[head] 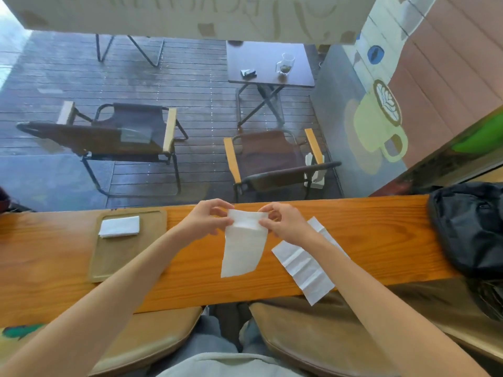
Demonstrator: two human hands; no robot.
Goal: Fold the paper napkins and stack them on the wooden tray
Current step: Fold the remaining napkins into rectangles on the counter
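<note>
Both hands, left (pixel 208 217) and right (pixel 283 223), pinch top corners of a white paper napkin (pixel 242 246) mid-frame above the orange wooden counter (pixel 381 235).

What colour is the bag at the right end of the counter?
Black; the bag shows best in the head view.

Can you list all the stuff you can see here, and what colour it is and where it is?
held napkin: 1, white, held above the counter
flat napkin: 1, white, on the counter, right
folded napkins: 1 small pile, white, on the tray
wooden tray: 1, tan, counter left
counter: 1, orange wood
bag: 1, black, counter's right end
chairs: 2, brown, outside
small table: 1, dark, outside, with a glass
left hand: pinches held napkin
right hand: pinches held napkin
</note>
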